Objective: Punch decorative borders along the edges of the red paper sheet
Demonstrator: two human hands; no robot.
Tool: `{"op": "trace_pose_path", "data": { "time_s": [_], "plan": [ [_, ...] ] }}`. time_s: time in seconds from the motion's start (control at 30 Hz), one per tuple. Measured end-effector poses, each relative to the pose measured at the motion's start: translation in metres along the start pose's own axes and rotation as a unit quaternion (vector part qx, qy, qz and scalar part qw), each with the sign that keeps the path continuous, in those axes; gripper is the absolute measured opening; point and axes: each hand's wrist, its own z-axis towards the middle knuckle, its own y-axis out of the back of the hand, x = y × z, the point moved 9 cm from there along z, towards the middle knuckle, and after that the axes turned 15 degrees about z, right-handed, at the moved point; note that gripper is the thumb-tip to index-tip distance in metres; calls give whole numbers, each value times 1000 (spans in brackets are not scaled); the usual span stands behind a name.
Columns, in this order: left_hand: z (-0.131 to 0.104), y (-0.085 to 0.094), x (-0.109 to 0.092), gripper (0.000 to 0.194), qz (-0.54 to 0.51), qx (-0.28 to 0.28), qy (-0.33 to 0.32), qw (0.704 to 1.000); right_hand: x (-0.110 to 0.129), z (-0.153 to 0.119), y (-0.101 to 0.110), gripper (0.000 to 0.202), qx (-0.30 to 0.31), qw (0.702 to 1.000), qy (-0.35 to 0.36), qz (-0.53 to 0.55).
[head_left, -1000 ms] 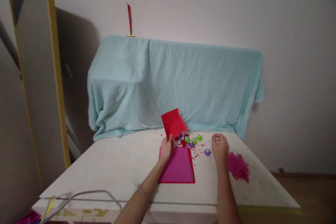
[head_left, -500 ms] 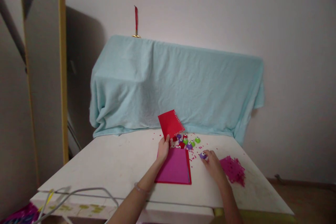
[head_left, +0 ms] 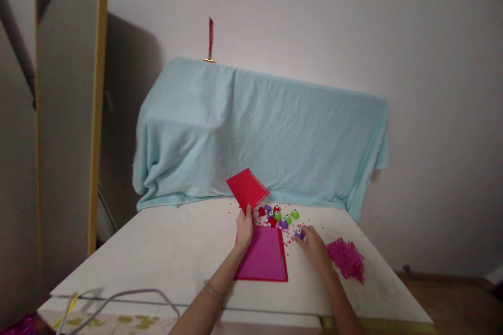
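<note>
My left hand (head_left: 244, 226) pinches the lower corner of a red paper sheet (head_left: 246, 188) with small holes punched along its right edges. The sheet is raised and tilted. My right hand (head_left: 310, 241) has its fingers closed on a small purple punch (head_left: 299, 233), right of a stack of magenta paper (head_left: 262, 255) with red edges. Several purple, green and red punches (head_left: 277, 215) lie beyond the stack, with tiny paper bits around them.
A pile of magenta punched strips (head_left: 346, 259) lies at the right on the white table (head_left: 165, 251). Behind stands something covered by a light blue cloth (head_left: 275, 131). A grey cable (head_left: 129, 291) crosses the front left edge, and a tall mirror (head_left: 66, 115) stands left.
The red sheet has turned a little and shifted left in my left hand. My right hand has moved slightly left with the purple punch. The camera view has shifted slightly.
</note>
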Motion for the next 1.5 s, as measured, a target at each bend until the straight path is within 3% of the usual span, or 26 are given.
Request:
{"op": "trace_pose_path", "data": {
  "time_s": [0.13,0.27,0.33,0.43,0.53,0.63,0.77,0.9,1.0,1.1,1.37,1.5],
  "plan": [
    [-1,-5,0,52,-29,2,-4,1000,3,21,-8,17,-38,999,14,17],
    [-2,-8,1,54,-54,11,7,998,32,49,-12,21,-94,994,41,25],
    [-2,-8,2,54,-58,12,14,998,54,65,-26,23,-74,995,70,19],
    [-3,-12,4,51,-56,22,23,998,77,85,-60,22,4,996,85,-18],
    [-5,-19,2,49,-67,53,15,996,87,95,-98,26,86,991,84,-58],
    [-6,-30,-4,50,-89,100,-4,991,91,100,-114,27,97,989,85,-69],
    [-5,-45,-5,49,-132,168,-11,977,90,102,-110,22,64,995,77,-19],
    [0,-49,4,45,-160,185,9,970,80,91,-74,30,-66,986,68,139],
    [4,-46,13,42,-167,164,29,972,59,73,-56,36,-134,934,6,330],
    [5,-46,18,43,-155,162,35,974,52,59,-62,39,-111,855,-55,504],
    [4,-42,2,46,-98,167,-14,981,51,49,-80,33,-82,696,-126,702],
    [4,-39,2,50,-50,160,-25,985,41,51,-89,34,-65,655,-174,733]
  ]
}}
